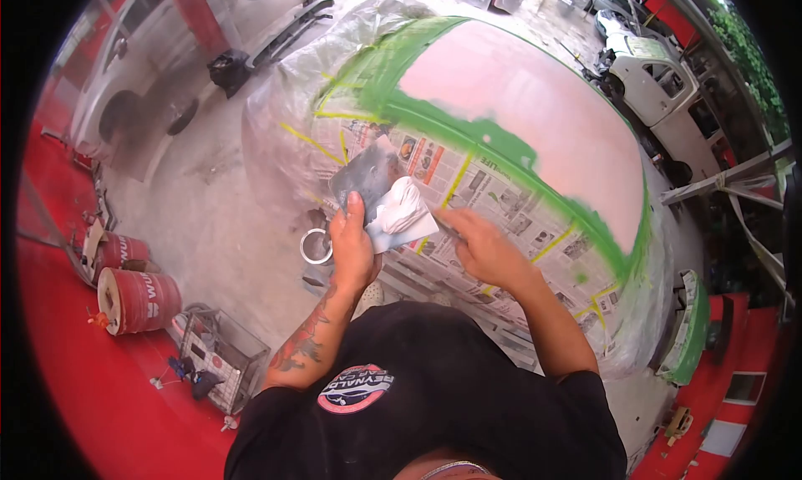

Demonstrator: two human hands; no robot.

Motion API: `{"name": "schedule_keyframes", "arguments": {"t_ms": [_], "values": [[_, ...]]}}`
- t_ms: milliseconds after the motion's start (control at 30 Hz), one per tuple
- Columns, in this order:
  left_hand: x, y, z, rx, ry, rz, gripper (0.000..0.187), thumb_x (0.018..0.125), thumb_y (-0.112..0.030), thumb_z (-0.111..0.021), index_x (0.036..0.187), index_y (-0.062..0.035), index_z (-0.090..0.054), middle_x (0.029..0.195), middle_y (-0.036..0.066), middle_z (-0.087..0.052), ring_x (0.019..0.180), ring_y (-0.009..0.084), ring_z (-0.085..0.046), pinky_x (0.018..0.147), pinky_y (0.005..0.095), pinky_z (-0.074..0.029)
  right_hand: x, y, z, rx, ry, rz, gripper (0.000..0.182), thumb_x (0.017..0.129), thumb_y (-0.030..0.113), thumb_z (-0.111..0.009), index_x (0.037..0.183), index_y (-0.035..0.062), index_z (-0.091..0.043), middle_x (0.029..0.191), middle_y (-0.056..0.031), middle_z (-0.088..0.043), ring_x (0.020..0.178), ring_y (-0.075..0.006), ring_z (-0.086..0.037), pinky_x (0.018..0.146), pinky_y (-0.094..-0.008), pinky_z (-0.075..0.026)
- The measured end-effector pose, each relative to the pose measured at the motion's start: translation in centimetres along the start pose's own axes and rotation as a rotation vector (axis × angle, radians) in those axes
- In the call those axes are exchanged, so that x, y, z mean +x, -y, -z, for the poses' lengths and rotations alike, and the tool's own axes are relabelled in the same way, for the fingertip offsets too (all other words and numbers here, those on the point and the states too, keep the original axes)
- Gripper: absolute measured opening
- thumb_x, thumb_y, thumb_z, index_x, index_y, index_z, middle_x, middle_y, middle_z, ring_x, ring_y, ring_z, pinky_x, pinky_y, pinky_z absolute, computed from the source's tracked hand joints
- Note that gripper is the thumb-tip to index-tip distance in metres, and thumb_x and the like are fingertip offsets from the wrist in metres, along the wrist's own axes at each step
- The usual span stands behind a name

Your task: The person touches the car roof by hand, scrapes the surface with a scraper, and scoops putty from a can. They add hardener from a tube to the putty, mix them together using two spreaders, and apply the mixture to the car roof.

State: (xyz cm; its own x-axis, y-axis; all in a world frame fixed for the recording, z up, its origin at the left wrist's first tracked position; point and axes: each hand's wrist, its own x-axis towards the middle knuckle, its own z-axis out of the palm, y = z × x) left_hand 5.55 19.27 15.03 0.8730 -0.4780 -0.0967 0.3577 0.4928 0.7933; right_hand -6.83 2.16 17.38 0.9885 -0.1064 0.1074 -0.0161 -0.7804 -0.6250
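Observation:
My left hand (354,244) grips a grey, flat mixing board (365,175) by its near edge, thumb on top. On the board sits a thick mound of white, putty-like paste (399,206). My right hand (487,248) is at the board's right corner with its fingers curled closed; what they hold, if anything, is hidden. Beyond both hands lies a car panel (535,96) with a large pale pink-white patch and green paint around it. Newspaper masking (493,200) with yellow tape covers the side nearest me.
A white ring (316,246) shows below my left hand. Clear plastic sheeting (284,104) drapes the car's left side. Red drums (140,300) and a wire-frame cart (219,355) stand at left. A white vehicle cab (656,87) is at far right, a green part (689,330) nearer.

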Motion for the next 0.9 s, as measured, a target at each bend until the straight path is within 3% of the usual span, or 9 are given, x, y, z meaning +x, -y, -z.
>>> {"name": "schedule_keyframes", "arguments": {"t_ms": [167,233,300,367,567,633,667,800,900], "values": [[0.5,0.0,1.1,0.451,0.151,0.06,0.05,0.101,-0.042,-0.041,0.118,0.0035,-0.055,0.108,0.011,-0.062,0.094,0.0151,-0.06,0.08,0.0291,-0.049,2.9,1.0,3.8,-0.306,-0.325,0.086,0.047,0.071,0.0,-0.058,0.115,0.0145,-0.064,0.111,-0.0021,-0.063,0.1,-0.0275,-0.059,0.086,-0.0414,-0.046],[0.2,-0.5,0.6,0.643,0.227,0.074,0.049,0.102,-0.039,-0.039,0.11,0.0043,-0.06,0.095,0.006,-0.063,0.087,0.0107,-0.053,0.082,0.0281,-0.043,3.7,2.2,3.2,-0.397,-0.253,0.346,0.041,0.069,0.001,-0.06,0.106,0.0157,-0.069,0.108,0.0009,-0.066,0.101,-0.0216,-0.06,0.091,-0.0409,-0.042],[0.1,-0.6,0.4,0.605,0.181,0.101,0.048,0.102,-0.038,-0.04,0.108,0.0044,-0.06,0.092,0.006,-0.063,0.085,0.011,-0.052,0.079,0.0286,-0.044,3.6,3.1,1.9,-0.35,-0.212,0.337,0.037,0.069,0.003,-0.061,0.102,0.0177,-0.07,0.107,0.0036,-0.068,0.102,-0.0176,-0.059,0.094,-0.0411,-0.038],[0.2,-0.4,0.6,0.57,0.129,0.131,0.047,0.102,-0.038,-0.04,0.106,0.0046,-0.06,0.09,0.006,-0.062,0.082,0.0113,-0.051,0.077,0.029,-0.044,3.3,2.9,0.9,-0.186,-0.05,0.354,0.05,0.063,-0.009,-0.054,0.103,0.0163,-0.07,0.109,0.0022,-0.067,0.106,-0.0212,-0.058,0.095,-0.0414,-0.038],[1.2,0.7,2.0,0.731,0.015,0.153,0.043,0.102,-0.035,-0.041,0.105,0.004,-0.059,0.092,0.008,-0.063,0.082,0.0135,-0.057,0.074,0.0282,-0.047,0.6,3.3,-0.1,-0.128,0.066,0.358,0.047,0.061,-0.005,-0.059,0.102,0.0171,-0.07,0.108,0.0047,-0.067,0.106,-0.0198,-0.058,0.093,-0.0407,-0.04],[1.4,0.1,0.6,-0.002,-0.146,0.107,0.04,0.102,-0.033,-0.041,0.113,0.0023,-0.057,0.101,0.01,-0.063,0.088,0.0191,-0.063,0.081,0.0334,-0.051,-0.4,3.5,0.3,-0.153,0.055,0.359,0.043,0.065,-0.003,-0.06,0.101,0.0176,-0.07,0.107,0.0064,-0.067,0.104,-0.0178,-0.059,0.093,-0.0395,-0.041],[2.0,-0.2,1.1,-0.147,-0.197,0.15,0.042,0.102,-0.034,-0.036,0.122,0.0002,-0.052,0.113,0.013,-0.061,0.099,0.026,-0.064,0.088,0.0419,-0.052,-1.0,3.7,0.9,-0.115,-0.054,0.347,0.044,0.064,-0.004,-0.06,0.102,0.0165,-0.07,0.107,0.004,-0.067,0.106,-0.0195,-0.059,0.092,-0.0399,-0.042],[1.3,-2.4,-1.0,-0.283,-0.186,0.446,0.051,0.103,-0.038,-0.025,0.136,-0.0021,-0.042,0.131,0.014,-0.053,0.119,0.0302,-0.054,0.098,0.0494,-0.046,-0.8,5.7,1.9,0.214,-0.44,0.458,0.054,0.064,-0.009,-0.06,0.113,0.0133,-0.065,0.116,-0.0066,-0.062,0.111,-0.0273,-0.058,0.091,-0.0432,-0.045],[-0.3,-1.4,-1.8,-0.366,-0.14,0.503,0.048,0.102,-0.036,-0.031,0.133,-0.0013,-0.044,0.126,0.013,-0.056,0.113,0.0277,-0.058,0.098,0.045,-0.047,0.7,5.6,-1.2,0.613,-0.552,0.433,0.064,0.065,-0.011,-0.061,0.124,0.012,-0.057,0.125,-0.0127,-0.055,0.11,-0.034,-0.058,0.091,-0.043,-0.047]]}}
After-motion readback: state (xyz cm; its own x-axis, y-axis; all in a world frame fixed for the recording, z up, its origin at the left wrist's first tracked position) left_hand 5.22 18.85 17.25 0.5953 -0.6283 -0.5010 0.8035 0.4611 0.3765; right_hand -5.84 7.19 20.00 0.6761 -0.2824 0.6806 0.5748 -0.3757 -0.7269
